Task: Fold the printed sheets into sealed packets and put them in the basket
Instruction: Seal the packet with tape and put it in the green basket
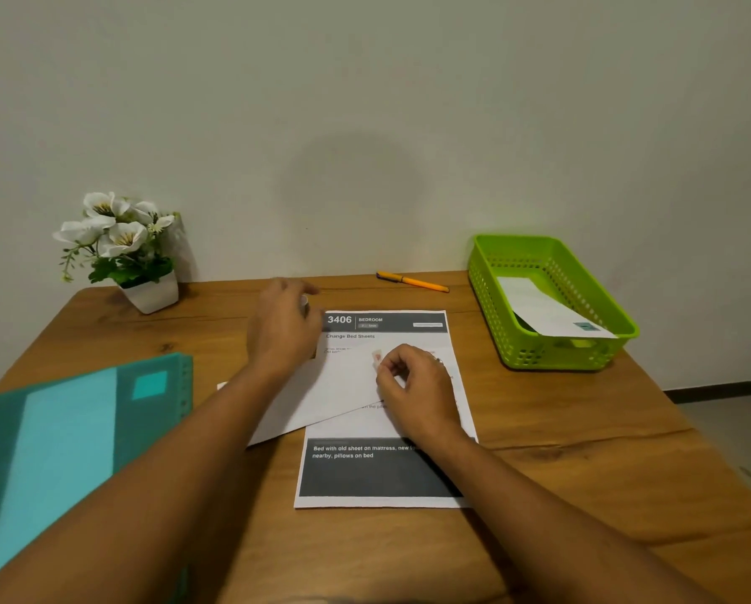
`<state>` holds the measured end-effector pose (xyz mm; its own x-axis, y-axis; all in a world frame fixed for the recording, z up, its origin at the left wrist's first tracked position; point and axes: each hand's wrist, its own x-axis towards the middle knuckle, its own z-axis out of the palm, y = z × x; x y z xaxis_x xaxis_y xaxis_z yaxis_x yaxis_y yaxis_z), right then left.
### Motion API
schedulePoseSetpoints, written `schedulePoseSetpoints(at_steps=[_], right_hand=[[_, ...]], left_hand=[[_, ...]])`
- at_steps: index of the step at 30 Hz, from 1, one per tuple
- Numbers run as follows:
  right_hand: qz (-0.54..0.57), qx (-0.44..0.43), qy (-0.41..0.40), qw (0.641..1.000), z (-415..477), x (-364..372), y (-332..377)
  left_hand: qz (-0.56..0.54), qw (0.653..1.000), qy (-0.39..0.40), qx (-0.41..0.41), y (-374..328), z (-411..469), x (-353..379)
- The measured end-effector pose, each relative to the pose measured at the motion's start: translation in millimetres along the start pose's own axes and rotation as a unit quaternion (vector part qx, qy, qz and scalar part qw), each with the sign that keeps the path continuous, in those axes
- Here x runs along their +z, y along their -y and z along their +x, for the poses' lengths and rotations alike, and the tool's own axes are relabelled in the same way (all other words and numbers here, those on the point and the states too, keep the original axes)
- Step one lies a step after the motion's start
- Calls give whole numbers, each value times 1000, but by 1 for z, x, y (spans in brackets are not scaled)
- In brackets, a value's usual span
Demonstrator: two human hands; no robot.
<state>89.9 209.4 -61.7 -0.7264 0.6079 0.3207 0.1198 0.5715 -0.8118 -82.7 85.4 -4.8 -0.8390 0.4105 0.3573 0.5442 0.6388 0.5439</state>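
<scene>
A printed sheet (382,473) headed "3406 BEDROOM" lies flat in the middle of the table. Across its upper half lies a folded white paper (330,385), set at a slant. My right hand (417,385) rests on this paper and pinches a small pinkish strip (378,357) at its fingertips. My left hand (284,331) hovers at the sheet's top left corner, fingers curled round a small pale roll (305,303) that is mostly hidden. The green basket (487,289) stands at the right with one folded white packet (543,309) in it.
A teal plastic folder (73,433) lies at the front left. A white pot of white flowers (121,250) stands at the back left by the wall. An orange pen (412,282) lies near the wall, between the sheet and the basket.
</scene>
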Motion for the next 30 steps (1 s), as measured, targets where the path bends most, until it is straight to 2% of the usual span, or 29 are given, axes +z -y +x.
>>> schedulePoseSetpoints(at_steps=[4,7,20,30], right_hand=[[7,8,-2,1000,1,-1,1],[0,7,2,1000,0,-2,2],[-22,-22,18,999,-2,-4,9],[14,-4,37,999,-2,-7,10]], left_hand=[[-106,989,99,33,-24,-43,6],[-177,974,140,24,-23,-71,16],[-186,975,119,30,-17,-91,20],[-176,980,97,-4,-17,-91,22]])
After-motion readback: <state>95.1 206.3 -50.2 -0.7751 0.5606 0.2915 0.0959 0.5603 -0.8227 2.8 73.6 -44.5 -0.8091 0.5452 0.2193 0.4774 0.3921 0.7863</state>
